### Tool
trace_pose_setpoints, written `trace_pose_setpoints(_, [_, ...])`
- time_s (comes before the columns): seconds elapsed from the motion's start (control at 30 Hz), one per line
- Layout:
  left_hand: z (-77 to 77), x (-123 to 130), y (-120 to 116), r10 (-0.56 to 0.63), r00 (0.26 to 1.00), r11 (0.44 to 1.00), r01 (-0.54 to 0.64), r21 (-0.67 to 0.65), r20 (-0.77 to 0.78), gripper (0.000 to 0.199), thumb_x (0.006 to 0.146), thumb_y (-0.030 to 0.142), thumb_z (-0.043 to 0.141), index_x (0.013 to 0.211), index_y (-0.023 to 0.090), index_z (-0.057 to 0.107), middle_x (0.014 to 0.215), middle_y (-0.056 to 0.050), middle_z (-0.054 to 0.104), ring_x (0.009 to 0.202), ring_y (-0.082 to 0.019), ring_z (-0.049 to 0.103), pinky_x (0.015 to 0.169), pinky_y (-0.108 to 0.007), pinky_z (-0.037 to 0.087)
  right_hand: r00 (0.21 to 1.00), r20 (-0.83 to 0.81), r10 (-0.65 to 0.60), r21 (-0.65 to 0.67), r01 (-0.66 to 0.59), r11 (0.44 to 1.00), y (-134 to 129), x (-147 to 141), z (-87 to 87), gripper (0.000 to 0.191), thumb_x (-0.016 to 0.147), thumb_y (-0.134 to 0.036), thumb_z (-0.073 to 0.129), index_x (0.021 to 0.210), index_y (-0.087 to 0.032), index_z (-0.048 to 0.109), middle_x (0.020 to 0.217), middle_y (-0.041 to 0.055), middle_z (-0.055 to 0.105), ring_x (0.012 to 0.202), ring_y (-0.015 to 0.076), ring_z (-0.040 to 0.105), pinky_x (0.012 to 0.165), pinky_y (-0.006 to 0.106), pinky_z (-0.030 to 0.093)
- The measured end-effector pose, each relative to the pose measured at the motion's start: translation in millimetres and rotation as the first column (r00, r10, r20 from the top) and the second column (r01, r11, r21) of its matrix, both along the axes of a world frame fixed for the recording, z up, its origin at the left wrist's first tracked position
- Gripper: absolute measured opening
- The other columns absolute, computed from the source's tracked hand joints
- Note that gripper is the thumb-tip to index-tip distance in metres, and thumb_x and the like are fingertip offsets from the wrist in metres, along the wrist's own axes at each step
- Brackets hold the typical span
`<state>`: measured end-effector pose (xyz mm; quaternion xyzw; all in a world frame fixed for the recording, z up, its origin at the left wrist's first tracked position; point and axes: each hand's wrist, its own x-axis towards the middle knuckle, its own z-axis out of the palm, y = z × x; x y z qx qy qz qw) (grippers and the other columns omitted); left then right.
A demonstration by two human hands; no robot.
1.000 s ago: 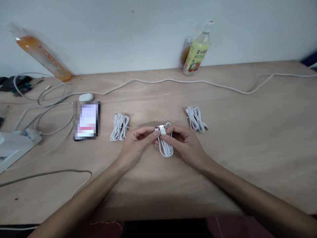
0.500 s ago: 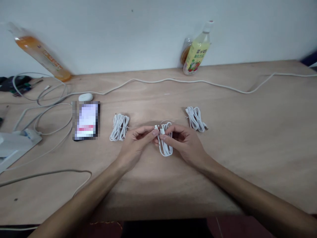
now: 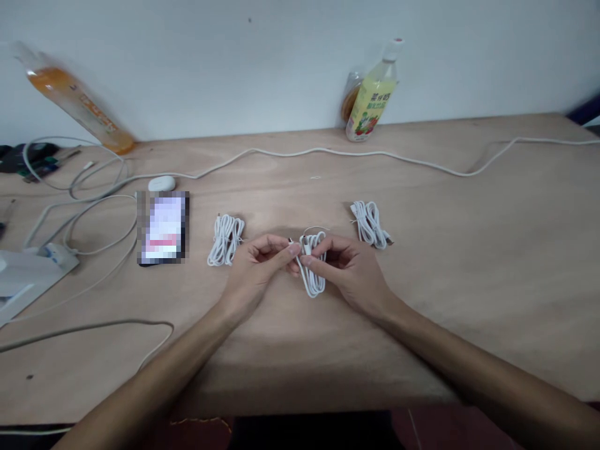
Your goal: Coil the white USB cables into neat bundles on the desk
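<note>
Between my two hands is a looped white cable (image 3: 316,279) with two plug ends. My left hand (image 3: 260,265) pinches one plug end between thumb and fingers. The other plug sits in the pinch of my right hand (image 3: 349,265), beside the loops. A thin white tie arches over the top of the loops. Left of my left hand lies a tied white cable bundle (image 3: 225,240), close to the knuckles. Another tied white bundle (image 3: 370,224) rests beyond my right hand, with its metal plug pointing right.
A phone (image 3: 164,228) and a white case (image 3: 162,184) lie at the left, near tangled cables and a white power strip (image 3: 28,281). A long white cord (image 3: 323,150) crosses behind. Two bottles (image 3: 370,103) (image 3: 79,109) lean on the wall.
The plug in my left hand has tilted and shifted slightly left, away from the other plug. The lower end of the loops has swung a little. Both hands stay nearly in place.
</note>
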<state>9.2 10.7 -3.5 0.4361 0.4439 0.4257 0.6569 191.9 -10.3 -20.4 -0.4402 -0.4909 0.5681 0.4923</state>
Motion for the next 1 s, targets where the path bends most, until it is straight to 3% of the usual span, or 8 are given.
trace_pose_setpoints(0.33, [2.8,1.1,-2.8,-0.008,0.996,0.999,0.012,0.050,-0.092,0.035,0.075,0.044,0.097,0.075,0.019,0.072,0.066,-0.001,0.075,0.060,-0.015,0.071,0.064,-0.029,0.063,0.997,0.057,-0.048,-0.032,0.050,0.998,-2.8,-2.3,1.8,0.049,0.076,-0.061,0.093,0.069,-0.024,0.062,0.072,-0.0006,0.066,0.067,0.0161,0.059,0.060,0.031,0.049])
trace_pose_setpoints(0.7, [3.2,3.1,-4.3,-0.008,0.988,0.997,0.021,0.079,-0.154,0.037,0.070,0.044,0.100,0.071,0.019,0.074,0.064,0.000,0.074,0.060,-0.014,0.069,0.063,-0.028,0.062,0.980,0.156,-0.123,-0.006,0.125,0.992,-8.7,-4.4,1.2,0.042,0.081,-0.049,0.090,0.064,-0.023,0.061,0.067,-0.0006,0.066,0.063,0.0150,0.057,0.057,0.030,0.048])
trace_pose_setpoints(1.0, [1.7,1.0,-1.0,-0.042,0.983,0.997,0.054,0.062,-0.177,0.036,0.070,0.045,0.100,0.070,0.020,0.075,0.065,-0.001,0.074,0.060,-0.015,0.068,0.062,-0.029,0.061,0.978,0.193,-0.076,0.001,0.077,0.997,-5.7,-1.3,2.2,0.041,0.081,-0.049,0.088,0.063,-0.024,0.060,0.065,-0.0015,0.063,0.060,0.0141,0.052,0.055,0.029,0.045])
